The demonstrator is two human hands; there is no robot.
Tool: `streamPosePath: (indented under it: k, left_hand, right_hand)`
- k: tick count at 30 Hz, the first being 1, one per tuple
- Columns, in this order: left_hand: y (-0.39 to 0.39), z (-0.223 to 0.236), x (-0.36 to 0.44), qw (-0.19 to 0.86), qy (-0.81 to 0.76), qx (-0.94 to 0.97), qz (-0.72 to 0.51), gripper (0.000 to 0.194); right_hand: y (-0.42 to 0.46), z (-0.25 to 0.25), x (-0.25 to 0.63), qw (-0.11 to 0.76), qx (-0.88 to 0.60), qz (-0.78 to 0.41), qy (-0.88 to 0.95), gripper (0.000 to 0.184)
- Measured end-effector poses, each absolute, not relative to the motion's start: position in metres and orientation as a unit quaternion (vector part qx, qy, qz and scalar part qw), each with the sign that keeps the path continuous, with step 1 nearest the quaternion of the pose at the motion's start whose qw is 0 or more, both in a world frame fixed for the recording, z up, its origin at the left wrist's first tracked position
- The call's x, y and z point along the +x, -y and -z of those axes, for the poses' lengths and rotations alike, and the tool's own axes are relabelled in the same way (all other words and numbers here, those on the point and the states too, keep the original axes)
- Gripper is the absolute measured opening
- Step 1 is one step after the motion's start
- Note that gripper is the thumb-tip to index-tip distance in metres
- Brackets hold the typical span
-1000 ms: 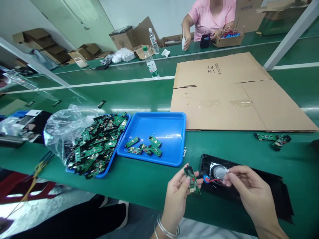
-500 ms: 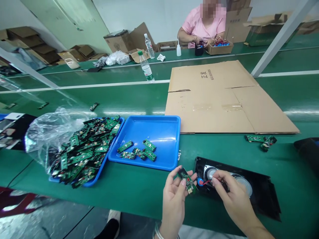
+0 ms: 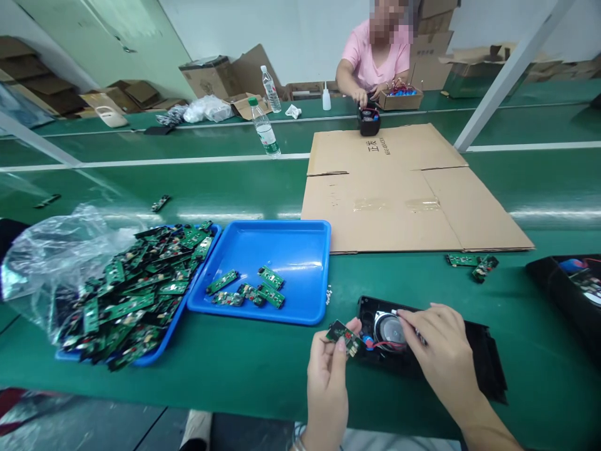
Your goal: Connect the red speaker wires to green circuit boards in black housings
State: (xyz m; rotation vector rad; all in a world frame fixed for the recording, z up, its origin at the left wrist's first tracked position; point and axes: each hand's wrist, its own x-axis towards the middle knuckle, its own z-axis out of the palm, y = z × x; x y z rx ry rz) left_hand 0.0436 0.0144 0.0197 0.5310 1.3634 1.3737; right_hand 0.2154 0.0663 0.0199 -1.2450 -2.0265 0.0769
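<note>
My left hand [image 3: 328, 369] pinches a small green circuit board [image 3: 342, 336] just left of a black speaker panel [image 3: 483, 366] lying on the green belt. My right hand [image 3: 444, 357] rests on that panel, fingertips pinching a thin wire beside its round silver speaker [image 3: 389, 328]. A red wire runs from the speaker toward the board. A blue tray [image 3: 291, 247] with several green boards stands just beyond my left hand.
A second blue tray [image 3: 141, 357] heaped with green boards and a plastic bag [image 3: 56, 250] sits at the left. A flattened cardboard sheet [image 3: 404, 188] lies beyond. Loose boards [image 3: 472, 263] and another black part [image 3: 568, 288] are at the right. A person in pink [image 3: 375, 53] works opposite, near bottles [image 3: 263, 128].
The view has shifted, so everything sits further left. My hands have drawn closer to the speaker, the right one lowering onto the panel. The person opposite has set a small black box on the cardboard.
</note>
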Motion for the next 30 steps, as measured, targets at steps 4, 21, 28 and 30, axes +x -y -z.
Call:
streamPosePath:
  k: [4,21,28,30]
  left_hand:
    - [-0.014,-0.023,0.046,0.509,-0.601,0.27,-0.554,0.03]
    - [-0.005,-0.035,0.057,0.376,-0.651,0.361,-0.552,0.011]
    - [-0.005,-0.025,0.046,0.371,-0.629,0.432,-0.53,0.013]
    - [-0.007,-0.029,0.046,0.339,-0.631,0.464,-0.521,0.018]
  right_hand:
    - [-0.062,-0.027,0.209,0.408,-0.494,-0.048,0.766,0.008]
    - [-0.045,-0.052,0.173,0.472,-0.421,-0.041,0.774,0.017]
    - [-0.045,-0.05,0.176,0.444,-0.412,-0.017,0.796,0.016]
    - [-0.046,-0.049,0.178,0.428,-0.403,-0.017,0.809,0.016]
